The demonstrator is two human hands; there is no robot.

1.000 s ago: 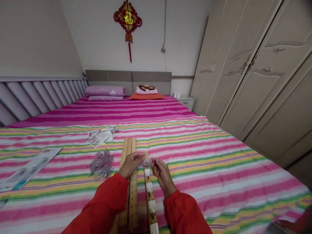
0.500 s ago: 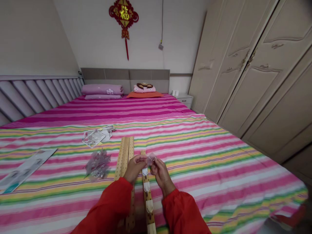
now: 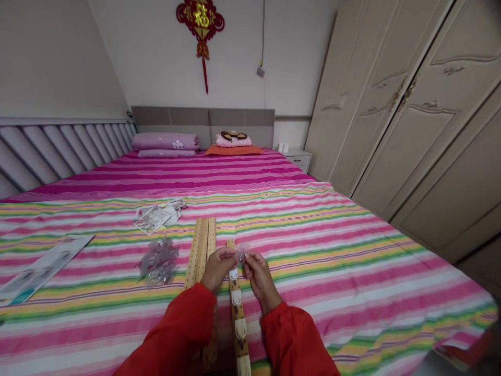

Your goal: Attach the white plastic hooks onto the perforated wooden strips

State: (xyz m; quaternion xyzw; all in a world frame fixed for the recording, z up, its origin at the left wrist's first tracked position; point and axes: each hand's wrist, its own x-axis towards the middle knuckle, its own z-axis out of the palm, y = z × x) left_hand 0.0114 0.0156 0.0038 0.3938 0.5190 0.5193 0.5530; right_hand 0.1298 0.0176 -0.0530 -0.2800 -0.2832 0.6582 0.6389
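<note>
Clear piece (image 3: 241,255): shifted a little right, relative to the strip, since the first frame; then over the strip, now just right of its far end.
Left hand (image 3: 218,269): fingertips pinched on the clear piece's left side; the palm partly covers the loose boards.
Right hand (image 3: 259,277): thumb and fingers closed on its right side. Fingertips of both hands near each other, wrists well apart.
Perforated strip (image 3: 237,312): runs near to far between the forearms; far end shows bare.
White hooks (image 3: 236,298): spaced in a row along the strip, nearest one cut off by the frame.
Pinch: judged best kept light and at the rim, since the piece looks thin and slippery; one hand steadying while the other turns it. Exact grip too small to tell.
Loose boards (image 3: 201,245): side by side just left of the strip; left wrist has little slack there.
Clear heap (image 3: 158,261): left of the boards, apart from the left hand.
Packets (image 3: 158,215): beyond the heap.
Flat card (image 3: 49,266): far over to the left.
Striped cover (image 3: 352,292): wide open room right of the right hand; slack cloth probably gives under pressure.
Bed edge: well off right, slanting toward the near corner.
</note>
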